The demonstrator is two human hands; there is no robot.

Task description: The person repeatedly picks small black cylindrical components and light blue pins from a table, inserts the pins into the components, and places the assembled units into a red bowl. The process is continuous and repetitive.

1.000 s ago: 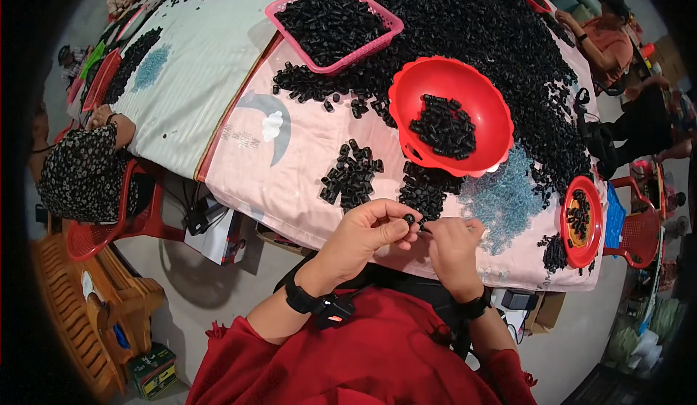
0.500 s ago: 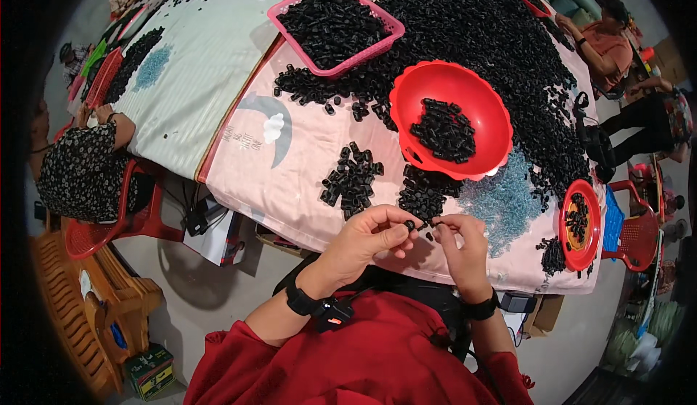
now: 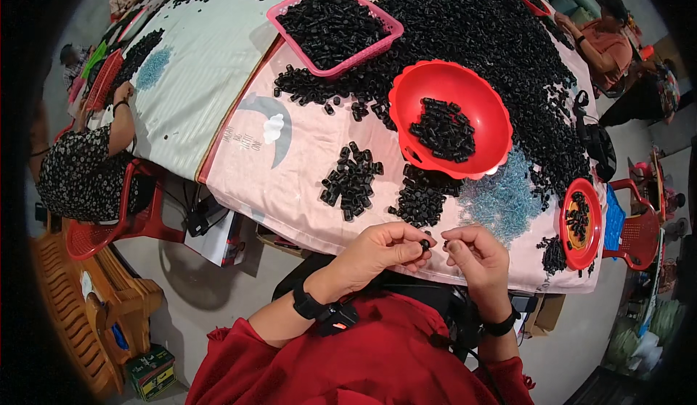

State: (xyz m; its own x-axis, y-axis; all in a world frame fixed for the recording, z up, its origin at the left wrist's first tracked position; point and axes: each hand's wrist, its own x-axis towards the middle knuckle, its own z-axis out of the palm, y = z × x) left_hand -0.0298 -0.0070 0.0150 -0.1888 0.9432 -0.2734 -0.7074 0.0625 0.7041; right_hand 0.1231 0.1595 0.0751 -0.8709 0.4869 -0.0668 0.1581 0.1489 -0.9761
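Note:
My left hand [image 3: 381, 251] pinches a small round black plastic piece [image 3: 425, 245] between thumb and fingertips, above the near edge of the table. Close by on the right, my right hand [image 3: 481, 258] has its thumb and forefinger pressed together; whatever is between them is too small to make out. A narrow gap separates the two hands. Just beyond them lie two small piles of black cylindrical parts, a left pile [image 3: 351, 181] and a right pile [image 3: 421, 196]. Tiny clear bluish pieces [image 3: 501, 196] are spread to the right of these.
A red scalloped bowl [image 3: 495, 107] holding black parts stands past the piles. Behind it are a pink basket [image 3: 396, 29] full of black parts and a large black heap [image 3: 472, 20]. A small red tray [image 3: 594, 220] sits at right. Other people work around the tables.
Both hands have drawn back toward my body and a little to the right, away from the right pile. The person at left has shifted an arm.

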